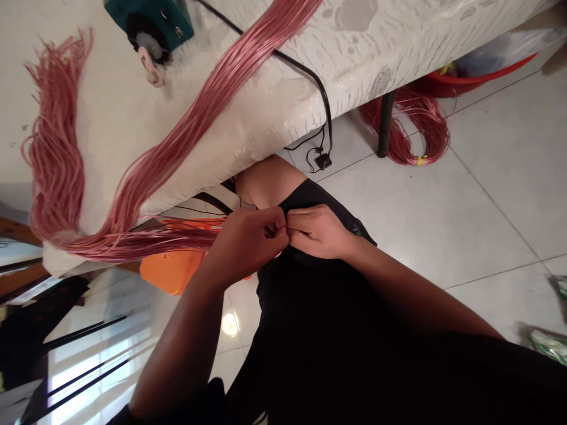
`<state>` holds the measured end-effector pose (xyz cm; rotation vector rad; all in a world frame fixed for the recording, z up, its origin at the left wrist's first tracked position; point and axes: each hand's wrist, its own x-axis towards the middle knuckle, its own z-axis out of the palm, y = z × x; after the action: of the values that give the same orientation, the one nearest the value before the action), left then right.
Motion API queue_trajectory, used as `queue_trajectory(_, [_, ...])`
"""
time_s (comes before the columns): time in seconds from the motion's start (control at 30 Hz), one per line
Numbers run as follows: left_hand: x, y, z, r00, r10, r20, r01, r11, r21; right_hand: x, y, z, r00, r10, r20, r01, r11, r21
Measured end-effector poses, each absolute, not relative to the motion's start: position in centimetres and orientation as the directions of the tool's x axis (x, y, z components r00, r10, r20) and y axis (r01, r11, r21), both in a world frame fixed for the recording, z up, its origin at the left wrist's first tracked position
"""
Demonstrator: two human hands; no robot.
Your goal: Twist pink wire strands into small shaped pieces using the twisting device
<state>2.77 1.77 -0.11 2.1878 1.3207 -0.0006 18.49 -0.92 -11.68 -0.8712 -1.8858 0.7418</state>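
Observation:
Above my lap my left hand point(250, 242) is closed, thumb and forefinger pinched together. Pink wire strands point(177, 236) run from the table edge to this hand and go out of sight behind it. My right hand point(316, 231) meets it fingertip to fingertip, its fingers also pinched. Whatever sits between the right fingertips is too small and hidden to make out. The long bundle of pink wires point(195, 118) lies across the table and bends over its near left corner. Another thick length, with loose frayed-looking ends point(57, 136), lies on the table's left side.
The table point(283, 112) has a clear plastic cover. On it stands a green machine point(150, 26) with a black cable point(310, 74) hanging over the edge. An orange stool point(172, 271) is below. A tied wire coil point(420, 127) and a red basin point(469, 82) rest on the tiled floor.

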Motion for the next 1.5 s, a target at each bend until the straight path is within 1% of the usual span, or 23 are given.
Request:
queue_trajectory(0.13, [2.5,1.8,-1.1,0.469,0.834,-0.292,0.773,-0.227,0.592,18.4,-0.9,-11.8,-0.329,0.807,0.49,0.266,0.577,-0.772])
queue_trajectory(0.33, [2.5,1.6,-2.3,0.411,0.861,-0.3,0.712,-0.097,0.696,18.4,-1.0,-11.9,-0.297,0.807,0.51,0.245,0.581,-0.776])
queue_trajectory(0.4, [2.3,1.5,-2.3,0.409,0.867,-0.283,0.707,-0.105,0.699,18.4,-1.0,-11.8,-0.284,0.811,0.512,0.233,0.576,-0.784])
queue_trajectory(0.57, [1.7,1.4,-1.4,0.476,0.851,-0.224,0.741,-0.25,0.623,18.3,-0.9,-11.4,-0.244,0.822,0.514,0.191,0.56,-0.806])
queue_trajectory(0.63, [1.7,1.3,-1.1,0.49,0.844,-0.217,0.738,-0.269,0.619,18.3,-0.9,-11.2,-0.215,0.831,0.512,0.157,0.547,-0.822])
queue_trajectory(0.77, [1.8,1.0,-1.2,0.462,0.866,-0.192,0.717,-0.238,0.655,18.5,-0.8,-10.9,-0.188,0.858,0.478,0.078,0.499,-0.863])
queue_trajectory(0.97, [2.2,-0.1,-2.2,0.384,0.912,-0.144,0.676,-0.172,0.717,19.0,-0.9,-10.6,-0.194,0.89,0.412,-0.032,0.414,-0.91])
queue_trajectory(1.1, [2.3,-0.9,-3.0,0.311,0.943,-0.117,0.635,-0.114,0.764,19.0,-0.9,-10.4,-0.195,0.902,0.386,-0.032,0.388,-0.921])
queue_trajectory(1.2, [2.2,-1.2,-3.2,0.28,0.954,-0.11,0.651,-0.104,0.752,18.8,-0.9,-10.3,-0.189,0.904,0.385,-0.017,0.389,-0.921])
queue_trajectory(1.33, [2.1,-1.4,-3.2,0.287,0.949,-0.13,0.684,-0.107,0.722,18.7,-1.0,-10.2,-0.159,0.92,0.357,-0.018,0.359,-0.933])
queue_trajectory(1.5, [2.2,-1.7,-3.3,0.237,0.964,-0.122,0.642,-0.061,0.764,18.7,-0.9,-10.3,-0.154,0.915,0.372,-0.055,0.368,-0.928])
